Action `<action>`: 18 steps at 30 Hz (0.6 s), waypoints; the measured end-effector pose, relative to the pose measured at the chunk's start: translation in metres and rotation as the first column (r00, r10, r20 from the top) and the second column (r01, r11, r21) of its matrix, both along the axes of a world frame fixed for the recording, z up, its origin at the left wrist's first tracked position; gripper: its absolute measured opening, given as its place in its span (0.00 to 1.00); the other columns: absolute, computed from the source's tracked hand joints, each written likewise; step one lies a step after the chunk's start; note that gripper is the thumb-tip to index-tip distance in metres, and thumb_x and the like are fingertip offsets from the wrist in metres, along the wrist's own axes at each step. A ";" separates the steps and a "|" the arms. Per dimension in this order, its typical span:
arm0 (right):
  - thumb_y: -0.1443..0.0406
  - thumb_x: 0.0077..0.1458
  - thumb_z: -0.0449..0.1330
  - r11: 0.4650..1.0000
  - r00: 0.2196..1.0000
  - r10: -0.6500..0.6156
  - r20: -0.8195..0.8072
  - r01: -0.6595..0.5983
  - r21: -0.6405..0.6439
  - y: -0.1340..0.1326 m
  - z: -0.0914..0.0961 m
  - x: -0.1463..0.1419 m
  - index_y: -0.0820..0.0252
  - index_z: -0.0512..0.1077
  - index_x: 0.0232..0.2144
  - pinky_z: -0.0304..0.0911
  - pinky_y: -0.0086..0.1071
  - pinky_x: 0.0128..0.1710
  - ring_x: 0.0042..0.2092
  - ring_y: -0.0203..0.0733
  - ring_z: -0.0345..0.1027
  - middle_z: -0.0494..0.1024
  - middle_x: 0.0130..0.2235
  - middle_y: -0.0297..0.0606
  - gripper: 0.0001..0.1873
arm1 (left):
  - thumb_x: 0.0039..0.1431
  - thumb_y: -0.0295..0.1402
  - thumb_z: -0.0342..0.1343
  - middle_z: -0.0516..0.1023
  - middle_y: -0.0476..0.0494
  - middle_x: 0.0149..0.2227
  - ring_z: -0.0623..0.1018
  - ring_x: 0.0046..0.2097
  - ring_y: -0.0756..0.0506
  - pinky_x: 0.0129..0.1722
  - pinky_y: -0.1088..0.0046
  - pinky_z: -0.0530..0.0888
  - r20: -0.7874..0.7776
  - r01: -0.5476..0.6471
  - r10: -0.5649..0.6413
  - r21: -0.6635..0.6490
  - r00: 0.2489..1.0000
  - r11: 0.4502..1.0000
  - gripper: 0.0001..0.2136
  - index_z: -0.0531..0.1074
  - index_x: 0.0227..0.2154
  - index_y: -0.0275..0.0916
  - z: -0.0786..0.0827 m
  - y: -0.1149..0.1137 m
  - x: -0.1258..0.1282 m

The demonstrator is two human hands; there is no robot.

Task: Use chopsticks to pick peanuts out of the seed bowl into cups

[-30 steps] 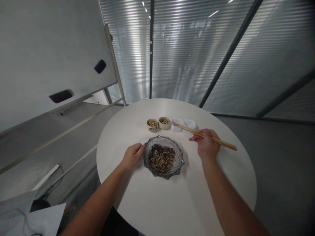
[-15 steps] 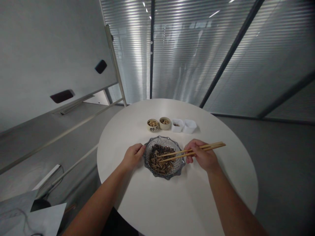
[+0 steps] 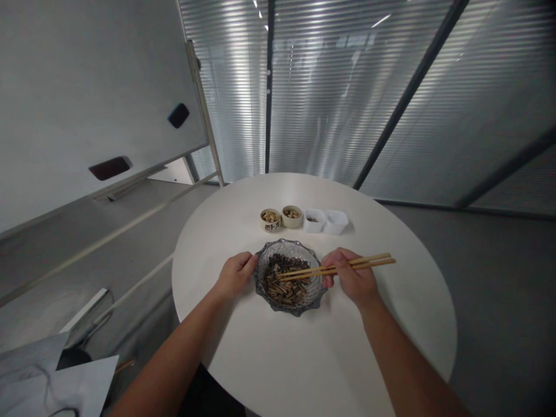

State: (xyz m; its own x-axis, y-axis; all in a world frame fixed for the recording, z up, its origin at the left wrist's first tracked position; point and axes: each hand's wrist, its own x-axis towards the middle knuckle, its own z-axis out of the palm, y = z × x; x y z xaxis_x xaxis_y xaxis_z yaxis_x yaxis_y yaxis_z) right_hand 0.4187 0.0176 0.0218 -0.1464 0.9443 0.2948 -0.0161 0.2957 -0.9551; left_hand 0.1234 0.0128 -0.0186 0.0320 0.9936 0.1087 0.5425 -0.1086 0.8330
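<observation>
A clear glass bowl (image 3: 315,298) with a scalloped rim stands on the round white table (image 3: 278,359). Striped sunflower seeds (image 3: 289,292) and some darker pieces fill its bottom. My left hand (image 3: 237,272) is closed on the bowl's left rim, thumb on the edge. In my right hand (image 3: 350,275) is a pair of wooden chopsticks (image 3: 373,260), held from the right side. Their tips reach down among the seeds, close together; whether a seed is pinched between them is too small to tell.
Behind the bowl, in a row, stand two cream tubs (image 3: 270,225) with light nut-like pieces, a white cup (image 3: 313,223) with a few dark bits, and another white cup (image 3: 336,223). A whiteboard (image 3: 108,87) on a frame is at the left, a glass partition (image 3: 321,104) behind.
My right hand has moved slightly left, and the chopstick tips have come closer together over the seeds. My left hand stays on the bowl's rim.
</observation>
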 end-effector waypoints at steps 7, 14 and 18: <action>0.47 0.63 0.59 0.999 0.997 -0.042 -0.071 0.042 0.003 -0.001 0.000 -0.006 0.59 0.73 0.23 0.64 0.29 0.15 0.16 0.37 0.67 0.73 0.16 0.34 0.25 | 0.67 0.49 0.47 0.63 0.51 0.24 0.63 0.29 0.49 0.29 0.72 0.59 -0.013 0.005 -0.005 0.014 1.000 1.000 0.22 0.62 0.22 0.40 -0.001 0.001 -0.001; 0.48 0.59 0.64 0.980 0.906 -0.193 -0.377 0.196 -0.032 0.009 0.012 -0.004 0.59 0.71 0.19 0.62 0.30 0.10 0.11 0.35 0.61 0.70 0.15 0.31 0.25 | 0.67 0.48 0.47 0.64 0.51 0.24 0.64 0.29 0.49 0.29 0.72 0.59 -0.027 0.005 -0.005 0.020 1.000 1.000 0.21 0.62 0.22 0.40 -0.001 0.001 -0.001; 0.47 0.57 0.64 0.919 0.795 -0.376 -0.477 0.387 -0.080 0.023 0.009 0.005 0.59 0.69 0.19 0.63 0.31 0.10 0.11 0.34 0.59 0.72 0.16 0.31 0.26 | 0.67 0.48 0.47 0.63 0.51 0.23 0.64 0.29 0.49 0.29 0.72 0.59 -0.023 -0.003 0.004 0.026 1.000 1.000 0.21 0.62 0.21 0.40 -0.002 0.001 -0.001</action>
